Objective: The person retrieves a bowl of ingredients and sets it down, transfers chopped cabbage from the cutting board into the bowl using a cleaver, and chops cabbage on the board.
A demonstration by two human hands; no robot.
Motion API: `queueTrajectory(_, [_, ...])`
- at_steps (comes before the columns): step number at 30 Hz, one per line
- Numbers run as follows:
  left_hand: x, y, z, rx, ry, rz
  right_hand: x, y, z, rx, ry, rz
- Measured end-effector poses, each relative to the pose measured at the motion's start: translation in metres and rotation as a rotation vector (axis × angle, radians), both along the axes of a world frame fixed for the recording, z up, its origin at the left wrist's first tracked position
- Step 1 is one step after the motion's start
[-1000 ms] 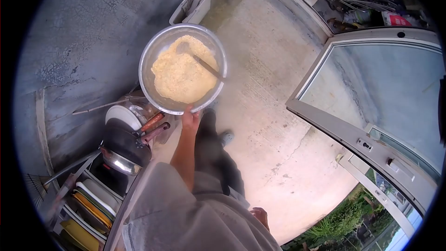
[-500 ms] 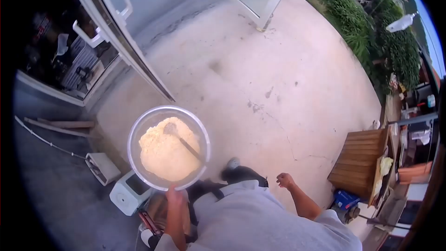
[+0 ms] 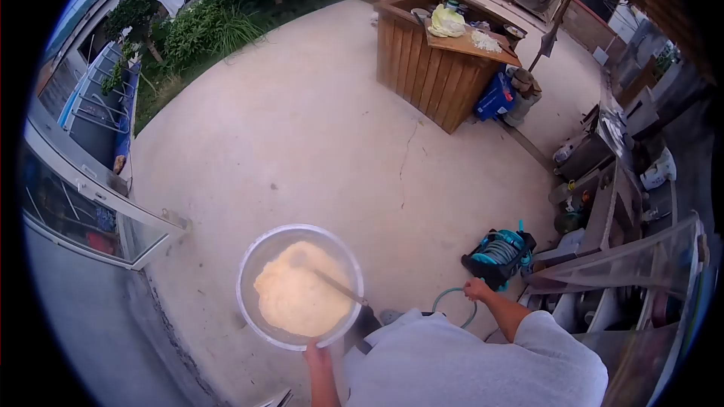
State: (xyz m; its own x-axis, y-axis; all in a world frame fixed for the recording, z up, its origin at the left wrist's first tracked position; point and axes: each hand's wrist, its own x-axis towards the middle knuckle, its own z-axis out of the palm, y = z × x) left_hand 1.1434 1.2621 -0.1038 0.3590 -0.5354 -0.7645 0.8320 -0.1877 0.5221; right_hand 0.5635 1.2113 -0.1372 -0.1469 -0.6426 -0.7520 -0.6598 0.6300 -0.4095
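Gripping a bowl (image 3: pixel 337 253), near left, by its near rim: left hand (image 3: pixel 317 358).
A spoon (image 3: pixel 332 280) lies in pale powder (image 3: pixel 298 303); right hand (image 3: pixel 475 289) curls by the hose reel (image 3: pixel 498 252), whether holding anything I cannot tell.

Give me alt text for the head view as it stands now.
A person's left hand holds the rim of a metal bowl of yellowish powder with a spoon in it, above a pale patio. The right hand appears near a hose reel; a wooden counter stands beyond.
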Motion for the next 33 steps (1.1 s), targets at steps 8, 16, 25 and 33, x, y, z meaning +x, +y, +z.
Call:
queueTrajectory(8, [-0.012, -0.266, -0.018, -0.161, -0.135, -0.584, 0.012, 0.139, -0.066, 0.483, 0.072, -0.217])
queueTrajectory(16, [-0.087, -0.482, 0.039, -0.052, 0.089, -0.688, 0.146, 0.048, -0.050, 0.200, -0.062, 0.016])
queueTrajectory(25, [-0.197, -0.661, 0.061, -0.070, 0.135, -0.685, 0.072, -0.084, -0.112, 0.051, -0.032, 0.352])
queueTrajectory(33, [-0.348, -0.803, 0.120, -0.191, 0.125, -0.508, -0.130, -0.285, -0.105, 0.047, 0.050, 0.116])
